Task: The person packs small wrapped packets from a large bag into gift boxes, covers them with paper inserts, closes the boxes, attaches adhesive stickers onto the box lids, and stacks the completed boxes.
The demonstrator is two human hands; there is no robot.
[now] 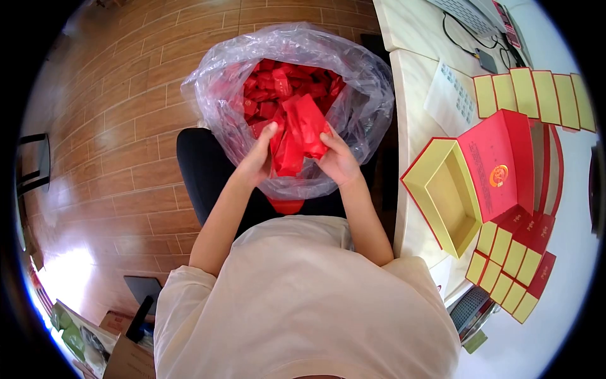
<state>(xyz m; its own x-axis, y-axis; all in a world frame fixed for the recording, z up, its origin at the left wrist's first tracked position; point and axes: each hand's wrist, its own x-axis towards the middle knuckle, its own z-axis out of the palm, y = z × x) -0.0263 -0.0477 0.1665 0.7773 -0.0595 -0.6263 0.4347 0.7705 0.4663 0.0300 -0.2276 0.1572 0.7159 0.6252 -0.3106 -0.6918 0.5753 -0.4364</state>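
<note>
Several red foil packets (291,142) are gripped between my two hands, above the mouth of a clear plastic bag (221,76). My left hand (257,155) is closed on their left side, with the thumb on top. On their right side, my right hand (338,158) is closed around the edge of a packet. More red packets (268,85) fill the bag beneath. To the right, on the white table (410,114), lies an opened gift box with a red lid (489,164) and a yellow tray (451,196) that has nothing in it.
Stacked red-and-yellow boxes (511,259) stand at the table's right, and another row of boxes (533,95) lies farther back. A printed sheet (451,98) and a black cable (464,41) are on the table. Brown floor tiles (132,139) extend to the left.
</note>
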